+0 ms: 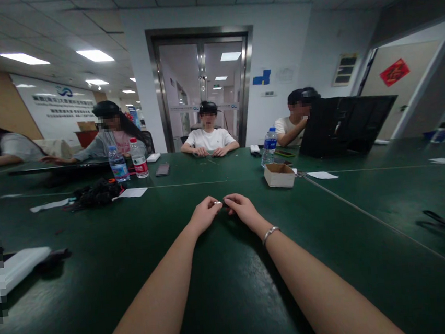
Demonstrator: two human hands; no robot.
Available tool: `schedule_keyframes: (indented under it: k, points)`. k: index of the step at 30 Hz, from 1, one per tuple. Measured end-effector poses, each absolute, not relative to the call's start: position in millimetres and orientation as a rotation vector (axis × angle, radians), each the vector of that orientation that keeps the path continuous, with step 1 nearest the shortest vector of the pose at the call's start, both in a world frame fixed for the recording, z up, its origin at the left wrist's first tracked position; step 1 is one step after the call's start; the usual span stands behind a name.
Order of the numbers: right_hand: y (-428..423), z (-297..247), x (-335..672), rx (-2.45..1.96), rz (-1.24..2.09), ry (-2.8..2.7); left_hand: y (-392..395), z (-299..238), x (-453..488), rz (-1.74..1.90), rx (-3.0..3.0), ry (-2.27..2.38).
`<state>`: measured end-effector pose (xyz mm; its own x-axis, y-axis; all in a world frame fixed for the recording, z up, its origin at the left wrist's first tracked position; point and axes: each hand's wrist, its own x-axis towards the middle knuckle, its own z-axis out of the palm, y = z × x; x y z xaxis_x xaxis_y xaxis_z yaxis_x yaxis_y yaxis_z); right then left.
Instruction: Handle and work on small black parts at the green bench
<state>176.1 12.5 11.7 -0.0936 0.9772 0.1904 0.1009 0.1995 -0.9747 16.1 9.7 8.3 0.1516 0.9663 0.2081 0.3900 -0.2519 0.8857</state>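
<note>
Both arms reach forward over the dark green table, and the hands meet near its middle. My left hand is closed, its thumb and fingertips pinching one end of a tiny dark piece with a shiny silver glint. From the other side my right hand is closed too, its fingertips pinched at the same piece. The thing is too small to name, and fingers cover most of it. A silver bracelet circles my right wrist.
A small open cardboard box stands ahead to the right, by a water bottle. Ahead left are two bottles, a black tangled bundle and paper. A black monitor stands right. Several people sit around the table.
</note>
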Motion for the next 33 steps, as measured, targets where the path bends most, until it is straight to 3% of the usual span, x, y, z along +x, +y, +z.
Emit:
schedule_keyframes:
  k: [33]
  points:
    - [11.1, 12.9, 176.6, -1.101, 1.063, -1.434, 5.2, 10.5, 16.7, 1.079, 1.842, 1.385]
